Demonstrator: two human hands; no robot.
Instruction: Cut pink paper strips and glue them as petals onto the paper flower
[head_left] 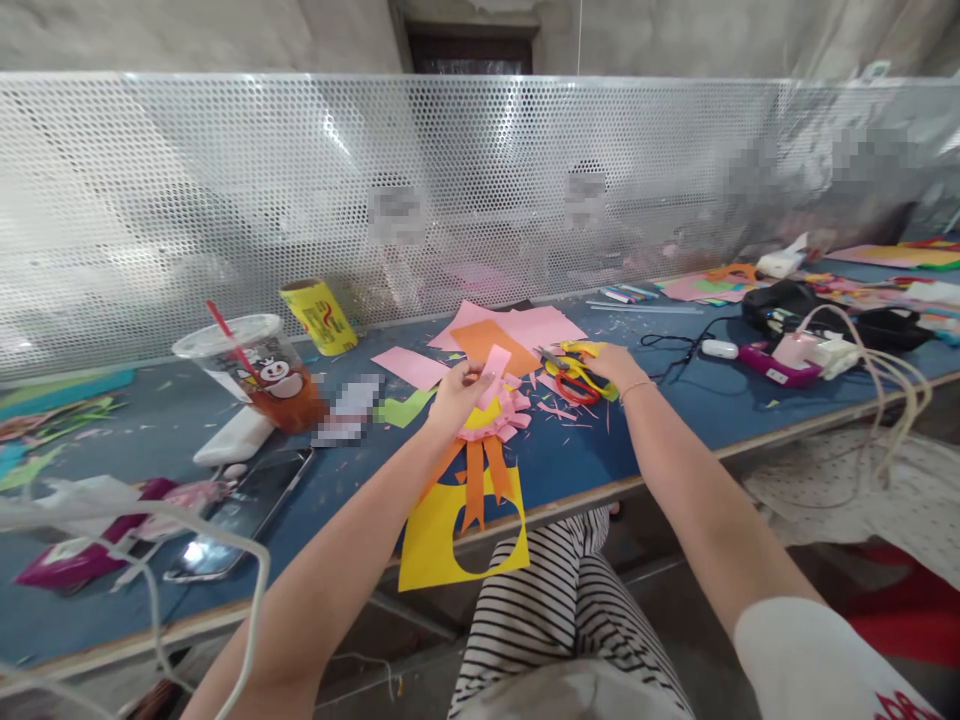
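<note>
LEFT HAND: pinched pink strip [496, 366] | RIGHT HAND [613, 366]: lay at scissors [562, 364], closure indiscernible | STRIP: seemed light, bendable, tear-prone; near-end hold suited

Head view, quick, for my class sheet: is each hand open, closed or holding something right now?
Left hand: closed, holding a pink paper strip.
Right hand: at the yellow-handled scissors; whether it grips them cannot be told.

Bare tabletop [701, 412] left of the purple pack [759, 360] leaves room; a perforated screen [480, 150] bars behind.
</note>
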